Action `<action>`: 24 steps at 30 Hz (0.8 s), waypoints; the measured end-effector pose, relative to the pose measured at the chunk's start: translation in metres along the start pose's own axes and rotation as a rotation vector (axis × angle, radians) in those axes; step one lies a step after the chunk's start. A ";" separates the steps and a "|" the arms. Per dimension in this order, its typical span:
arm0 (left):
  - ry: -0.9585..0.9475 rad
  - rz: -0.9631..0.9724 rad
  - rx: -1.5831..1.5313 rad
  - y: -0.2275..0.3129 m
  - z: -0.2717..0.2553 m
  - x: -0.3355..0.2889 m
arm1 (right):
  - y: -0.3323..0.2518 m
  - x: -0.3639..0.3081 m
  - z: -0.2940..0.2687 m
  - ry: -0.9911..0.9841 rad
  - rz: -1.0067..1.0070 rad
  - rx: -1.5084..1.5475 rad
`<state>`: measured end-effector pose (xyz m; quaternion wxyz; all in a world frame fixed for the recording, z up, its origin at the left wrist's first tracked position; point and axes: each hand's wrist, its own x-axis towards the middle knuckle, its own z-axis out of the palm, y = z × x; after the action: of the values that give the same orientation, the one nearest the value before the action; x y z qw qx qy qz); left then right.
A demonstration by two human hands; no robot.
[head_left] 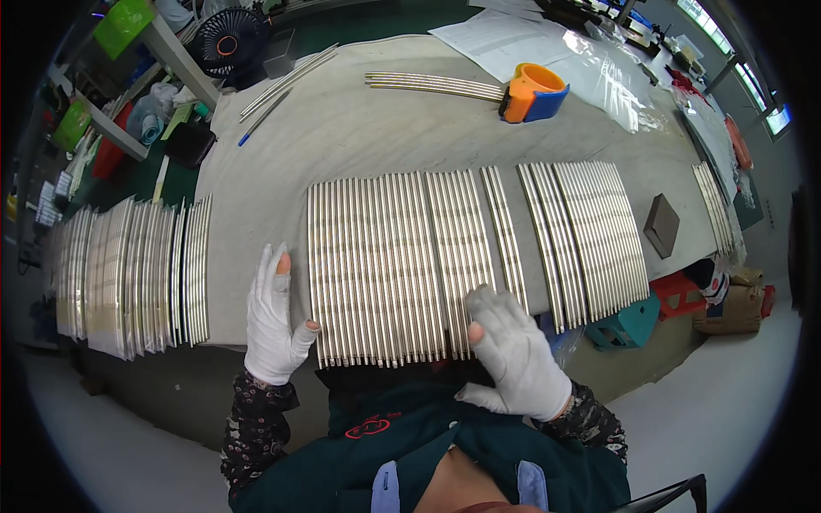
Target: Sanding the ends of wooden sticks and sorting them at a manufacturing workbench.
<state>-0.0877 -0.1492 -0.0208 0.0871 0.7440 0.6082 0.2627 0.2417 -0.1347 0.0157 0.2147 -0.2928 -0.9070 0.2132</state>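
Both gloved hands rest at the near edge of the counter [342, 128] on a flat row of metal rods [385, 265]. The left hand [275, 321] lies open, fingers straight, against the row's left side (thumb touching the outermost rod). The right hand [513, 355] presses loosely curled on the rods' near ends, its grip holding nothing. A tape dispenser [532, 92] sits far back.

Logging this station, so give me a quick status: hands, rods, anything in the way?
Left hand flat at the left edge of the metal rods. Right hand on their near ends. Both open, gripping nothing. Nothing in the way.
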 end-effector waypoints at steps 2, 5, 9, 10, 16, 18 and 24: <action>0.004 -0.010 0.009 0.000 -0.003 -0.004 | 0.012 -0.015 -0.008 0.121 0.133 -0.191; 0.002 -0.011 0.046 0.002 -0.003 -0.003 | 0.033 -0.046 -0.015 0.194 0.329 -0.449; -0.013 -0.025 0.044 0.004 -0.002 -0.001 | 0.038 -0.065 -0.010 0.149 0.459 -0.578; -0.014 -0.018 0.037 0.004 -0.002 -0.001 | 0.036 -0.064 -0.009 0.151 0.457 -0.565; -0.023 -0.031 0.085 0.005 -0.003 0.000 | 0.023 -0.044 -0.005 0.044 0.357 -0.464; -0.029 -0.035 0.093 0.004 -0.003 0.000 | 0.019 -0.040 0.000 0.048 0.298 -0.381; -0.032 -0.040 0.104 0.005 -0.003 0.000 | 0.016 -0.030 0.003 -0.028 0.208 -0.315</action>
<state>-0.0851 -0.1506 -0.0155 0.0631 0.7393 0.6344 0.2169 0.2696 -0.1427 -0.0029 0.1302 -0.4119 -0.8970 0.0936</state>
